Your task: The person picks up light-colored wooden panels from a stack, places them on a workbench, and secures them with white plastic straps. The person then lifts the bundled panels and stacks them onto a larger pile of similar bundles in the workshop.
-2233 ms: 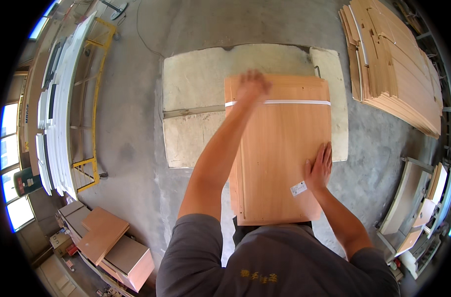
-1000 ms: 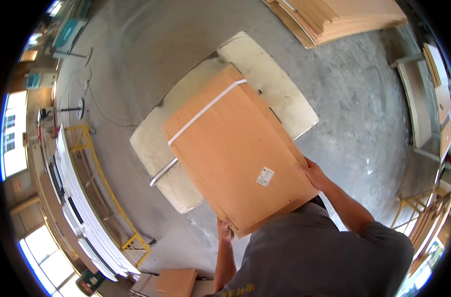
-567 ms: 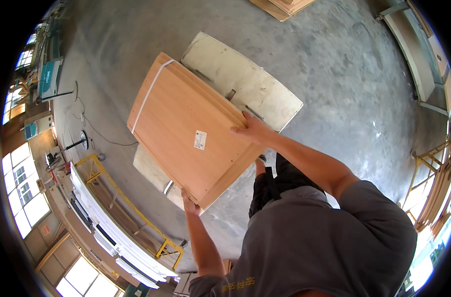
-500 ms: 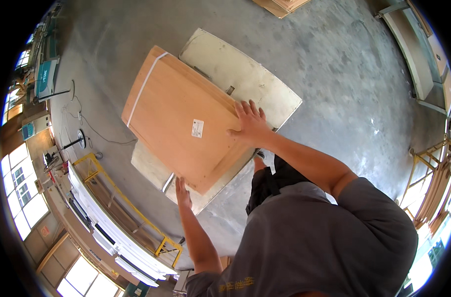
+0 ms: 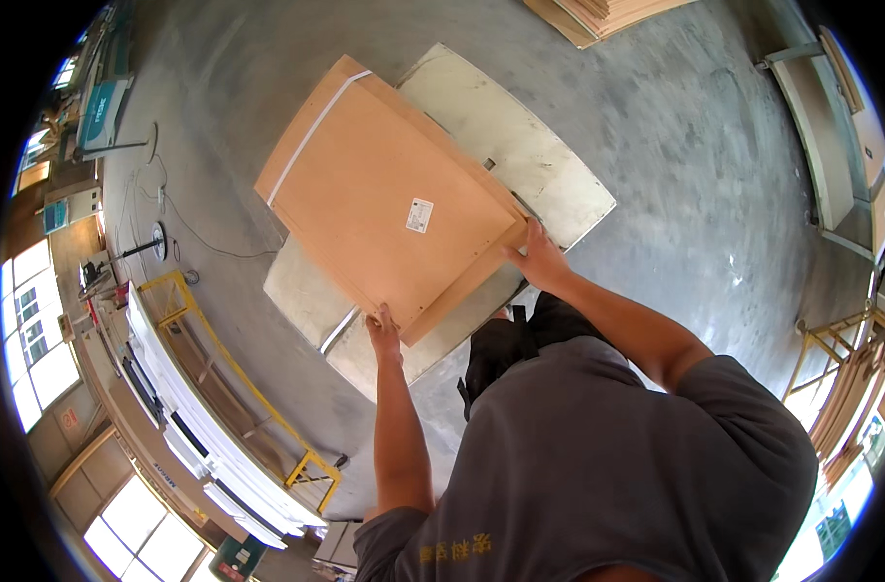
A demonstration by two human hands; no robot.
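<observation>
Here's the wooden panel stack [image 5: 365, 194], lying askew over the pale platform [image 5: 520, 141], its far end seeming to jut past the platform's far edge. The left hand [image 5: 384, 337] is by the stack's near-left corner, above the platform's near-left part: fingers close together along the edge, but whether they pinch the panels, I can't tell. The right hand [image 5: 544, 262], over the platform's near edge, has thumb and fingers spread about the other near corner. Watch that overhang: pushed too far, it could tip off the platform! One white strap [image 5: 313, 132] crosses that end, none shows over the top by the hands, so an uneven shove might fan the panels. And that white strip [image 5: 339, 331] on the platform's left part could snag underneath.
</observation>
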